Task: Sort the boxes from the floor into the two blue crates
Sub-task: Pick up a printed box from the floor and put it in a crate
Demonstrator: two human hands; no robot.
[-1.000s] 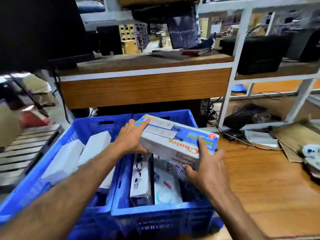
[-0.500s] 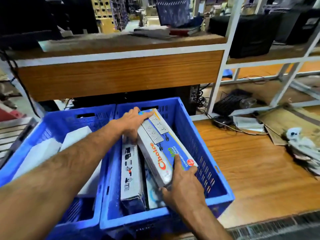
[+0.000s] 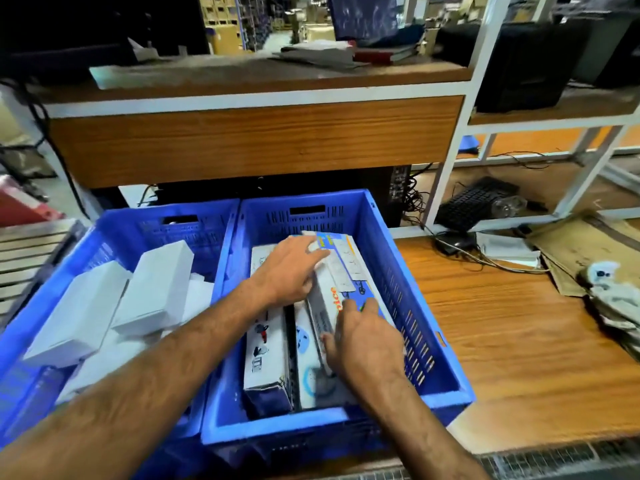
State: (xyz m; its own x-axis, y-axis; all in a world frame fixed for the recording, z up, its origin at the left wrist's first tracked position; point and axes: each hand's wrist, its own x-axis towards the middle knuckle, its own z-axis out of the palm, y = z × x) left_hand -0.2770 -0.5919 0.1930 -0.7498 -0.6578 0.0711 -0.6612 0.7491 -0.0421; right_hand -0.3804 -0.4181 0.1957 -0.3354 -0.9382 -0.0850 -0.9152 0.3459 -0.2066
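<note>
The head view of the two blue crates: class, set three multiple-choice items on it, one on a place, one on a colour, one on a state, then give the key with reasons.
1. Where does the printed power-strip box lie?
A. in the right crate
B. on the wooden floor
C. on the shelf

2. What colour are the plain boxes in the left crate?
A. red
B. white
C. black

3. How are the hands on the printed box?
A. both lifted clear of it
B. both resting on it
C. only one touching it

Key: A, the box sits between the right crate's walls; B, they are unprinted white; B, the left hand and right hand both press on it.
</note>
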